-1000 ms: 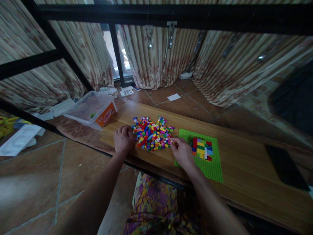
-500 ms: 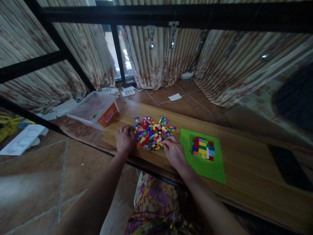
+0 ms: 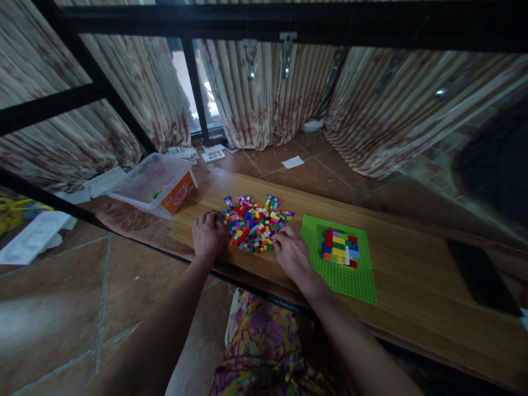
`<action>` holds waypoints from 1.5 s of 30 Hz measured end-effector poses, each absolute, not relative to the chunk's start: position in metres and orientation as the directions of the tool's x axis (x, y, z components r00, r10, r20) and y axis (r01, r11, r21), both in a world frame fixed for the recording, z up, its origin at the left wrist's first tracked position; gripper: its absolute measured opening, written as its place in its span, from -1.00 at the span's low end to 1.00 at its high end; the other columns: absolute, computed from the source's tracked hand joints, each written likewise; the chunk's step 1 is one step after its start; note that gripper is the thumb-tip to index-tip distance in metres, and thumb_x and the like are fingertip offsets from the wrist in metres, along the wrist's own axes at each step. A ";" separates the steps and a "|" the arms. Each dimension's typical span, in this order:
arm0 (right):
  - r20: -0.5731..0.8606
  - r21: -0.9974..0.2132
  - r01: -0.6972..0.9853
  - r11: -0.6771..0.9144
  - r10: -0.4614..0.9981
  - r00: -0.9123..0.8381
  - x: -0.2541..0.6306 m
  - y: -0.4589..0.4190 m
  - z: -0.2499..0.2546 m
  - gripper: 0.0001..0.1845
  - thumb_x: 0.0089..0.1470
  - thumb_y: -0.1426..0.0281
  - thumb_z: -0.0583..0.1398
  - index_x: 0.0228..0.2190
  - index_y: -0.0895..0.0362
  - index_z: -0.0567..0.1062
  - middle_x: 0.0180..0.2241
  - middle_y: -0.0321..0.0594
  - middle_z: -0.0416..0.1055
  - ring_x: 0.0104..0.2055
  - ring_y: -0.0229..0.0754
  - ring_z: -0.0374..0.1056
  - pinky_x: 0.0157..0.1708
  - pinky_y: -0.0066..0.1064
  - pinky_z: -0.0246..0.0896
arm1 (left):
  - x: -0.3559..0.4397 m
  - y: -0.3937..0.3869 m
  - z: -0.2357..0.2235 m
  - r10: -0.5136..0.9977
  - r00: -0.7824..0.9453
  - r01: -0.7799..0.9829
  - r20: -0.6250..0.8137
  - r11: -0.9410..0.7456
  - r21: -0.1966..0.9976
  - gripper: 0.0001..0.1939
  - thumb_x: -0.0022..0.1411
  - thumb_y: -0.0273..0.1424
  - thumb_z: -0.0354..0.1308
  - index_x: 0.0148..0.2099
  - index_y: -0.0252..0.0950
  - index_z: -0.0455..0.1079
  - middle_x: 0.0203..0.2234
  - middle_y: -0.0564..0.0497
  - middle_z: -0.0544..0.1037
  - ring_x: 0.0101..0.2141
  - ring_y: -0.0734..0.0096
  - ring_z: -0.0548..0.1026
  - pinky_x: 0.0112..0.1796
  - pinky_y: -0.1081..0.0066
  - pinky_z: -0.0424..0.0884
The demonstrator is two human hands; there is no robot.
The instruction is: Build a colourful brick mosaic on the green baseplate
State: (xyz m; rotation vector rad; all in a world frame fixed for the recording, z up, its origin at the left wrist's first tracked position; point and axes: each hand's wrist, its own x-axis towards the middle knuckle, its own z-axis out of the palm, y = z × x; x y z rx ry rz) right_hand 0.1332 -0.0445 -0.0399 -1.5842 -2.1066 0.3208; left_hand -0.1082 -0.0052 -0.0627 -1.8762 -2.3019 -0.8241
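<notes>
Right hand (image 3: 292,252) sat at near-right edge of brick pile (image 3: 254,221), pinched, hold unclear; left hand (image 3: 208,234), loosely curled, contents hidden, rested beside pile's left edge.

No word, brand or number can be read with certainty. The orange label (image 3: 180,193) on the end of the clear plastic box (image 3: 140,201) carries large white characters, slanted and too blurred to make out. On the tiled floor (image 3: 319,149), a white booklet (image 3: 213,155) shows a dark, blocky printed pattern, and the papers (image 3: 181,153) beside it bear print too small to decipher.
</notes>
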 end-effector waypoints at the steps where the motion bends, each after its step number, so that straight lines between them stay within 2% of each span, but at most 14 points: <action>1: 0.228 -0.449 0.842 0.298 0.950 -0.214 0.132 -0.044 -0.041 -0.78 0.16 0.48 0.12 -0.36 0.07 0.58 -0.23 -0.15 0.41 -0.15 -0.08 0.30 -0.18 -0.32 0.22 | -0.108 -0.005 -0.062 0.892 -0.258 0.924 0.370 0.116 0.365 -0.67 0.24 -0.39 -0.02 -0.02 -0.33 0.45 -0.06 -0.19 0.50 -0.04 0.05 0.37 0.05 0.13 0.28; 6: 0.224 -0.462 0.841 0.281 0.955 -0.196 0.132 -0.044 -0.038 -0.76 0.18 0.49 0.09 -0.39 0.07 0.55 -0.25 -0.13 0.41 -0.14 -0.07 0.30 -0.17 -0.32 0.22 | -0.109 -0.004 -0.062 0.895 -0.248 0.923 0.372 0.102 0.371 -0.68 0.23 -0.39 -0.02 -0.05 -0.31 0.46 -0.07 -0.20 0.50 -0.05 0.04 0.38 0.03 0.12 0.28; 10: 0.289 -0.579 0.760 0.294 0.946 -0.146 0.140 -0.055 -0.021 -0.78 0.20 0.47 0.08 -0.35 0.07 0.52 -0.27 -0.17 0.43 -0.16 -0.12 0.34 -0.13 -0.34 0.23 | -0.111 -0.003 -0.064 0.888 -0.252 0.921 0.385 0.097 0.378 -0.69 0.22 -0.37 -0.02 -0.07 -0.29 0.46 -0.08 -0.18 0.50 -0.05 0.02 0.38 0.02 0.11 0.28; 14: 0.307 -0.718 0.652 0.243 0.952 -0.017 0.164 -0.082 -0.006 -0.81 0.21 0.42 0.08 -0.30 0.08 0.50 -0.30 -0.20 0.46 -0.23 -0.18 0.39 -0.19 -0.38 0.27 | -0.112 -0.003 -0.064 0.894 -0.241 0.924 0.378 0.092 0.371 -0.67 0.23 -0.37 -0.03 -0.06 -0.31 0.45 -0.07 -0.21 0.50 -0.04 0.01 0.37 0.02 0.09 0.28; 20: 0.242 -0.801 0.597 0.046 0.936 0.253 0.233 -0.123 -0.022 -0.76 0.18 0.24 0.12 -0.28 0.09 0.53 -0.26 -0.15 0.53 -0.26 -0.14 0.46 -0.20 -0.31 0.33 | -0.113 -0.002 -0.063 0.902 -0.226 0.925 0.369 0.080 0.372 -0.67 0.22 -0.35 -0.04 -0.05 -0.32 0.44 -0.07 -0.24 0.48 -0.02 -0.01 0.37 0.04 0.05 0.26; 25: 0.219 -0.757 0.643 -0.117 0.881 0.419 0.277 -0.130 -0.037 -0.64 0.15 0.11 0.13 -0.28 0.12 0.54 -0.30 -0.08 0.57 -0.30 -0.06 0.48 -0.24 -0.25 0.34 | -0.113 0.000 -0.062 0.898 -0.248 0.921 0.363 0.102 0.376 -0.67 0.22 -0.33 -0.05 -0.07 -0.31 0.44 -0.06 -0.22 0.48 0.00 -0.01 0.37 0.05 0.06 0.26; 36: 0.297 -0.751 0.646 -0.136 0.805 0.514 0.276 -0.109 -0.058 -0.65 0.12 0.12 0.13 -0.33 0.15 0.53 -0.32 -0.08 0.51 -0.33 -0.10 0.42 -0.26 -0.26 0.30 | -0.113 0.000 -0.060 0.906 -0.212 0.935 0.367 0.079 0.345 -0.66 0.22 -0.33 -0.06 -0.08 -0.34 0.45 -0.06 -0.26 0.49 -0.01 -0.04 0.39 0.06 0.04 0.28; 45: 0.282 -0.781 0.604 -0.160 0.772 0.570 0.269 -0.109 -0.060 -0.66 0.09 0.13 0.18 -0.37 0.15 0.53 -0.34 -0.08 0.51 -0.31 -0.09 0.41 -0.24 -0.26 0.27 | -0.114 0.000 -0.063 0.900 -0.218 0.932 0.377 0.078 0.353 -0.65 0.22 -0.33 -0.05 -0.06 -0.33 0.46 -0.06 -0.23 0.50 0.00 -0.01 0.39 0.07 0.06 0.27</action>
